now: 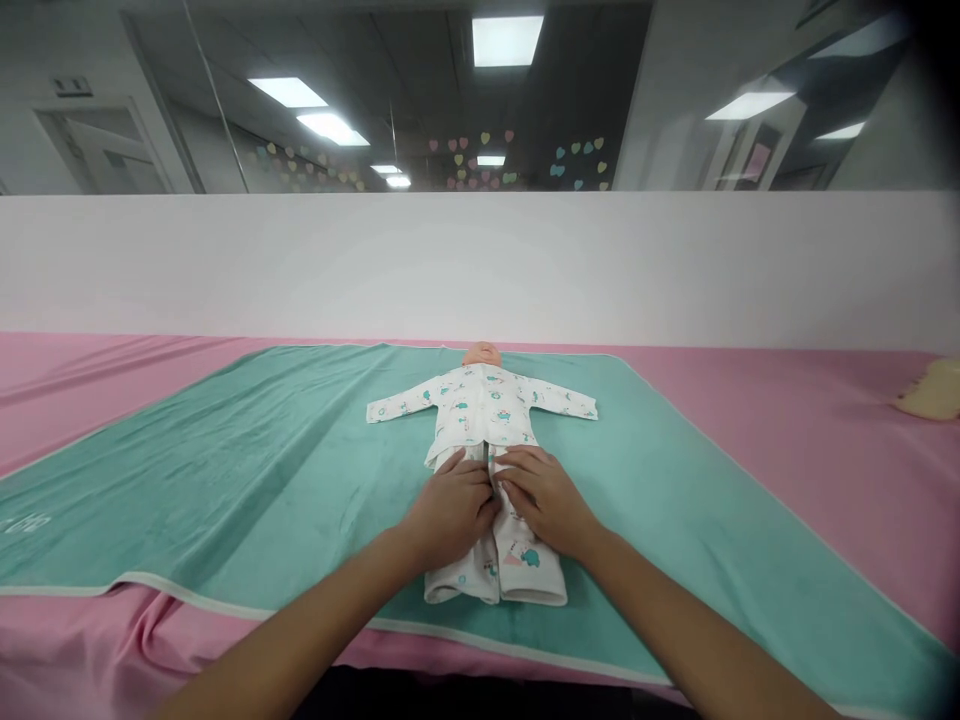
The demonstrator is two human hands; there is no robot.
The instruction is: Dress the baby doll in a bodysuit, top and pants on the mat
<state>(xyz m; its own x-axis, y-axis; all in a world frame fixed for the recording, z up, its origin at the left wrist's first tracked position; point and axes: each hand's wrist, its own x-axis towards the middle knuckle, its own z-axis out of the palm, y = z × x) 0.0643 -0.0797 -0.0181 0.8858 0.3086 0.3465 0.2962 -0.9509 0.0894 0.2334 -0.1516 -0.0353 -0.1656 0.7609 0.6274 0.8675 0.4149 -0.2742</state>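
Note:
A baby doll (481, 353) lies on its back with its head at the far end. It wears a white printed baby shirt (484, 405), sleeves spread out to both sides, and matching baby trousers (534, 578). My left hand (454, 510) rests on the left trouser leg, its fingers curled round the cloth near the gap between the legs. Over the upper part of the right leg lies my right hand (551, 500), fingers stretched and slightly apart, touching the fabric. The doll's feet do not show beyond the trouser hems.
Beneath the doll spreads a green blanket (660, 520) with a pale edge, on a pink sheet (810, 430). A low white wall (480, 265) runs behind, with glass above it. At the far right sits a pale yellow object (930, 390), partly cut off.

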